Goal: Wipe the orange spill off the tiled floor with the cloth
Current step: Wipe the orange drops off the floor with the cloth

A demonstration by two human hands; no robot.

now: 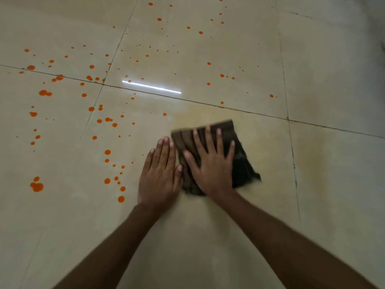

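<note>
Mostly orange drops (107, 152) fleck tiled floor (312, 59).

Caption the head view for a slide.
Right hand presses cloth flat; left hand braces beside orange drops.

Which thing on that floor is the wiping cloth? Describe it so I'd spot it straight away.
Start at the long dark grout line crossing the tiled floor, then drop just below it, near the picture's middle. The cloth lies flat there under the spread right hand, with the left hand beside it on bare tile. It is the only dark brown folded thing; everything else nearby is orange drops.
</note>
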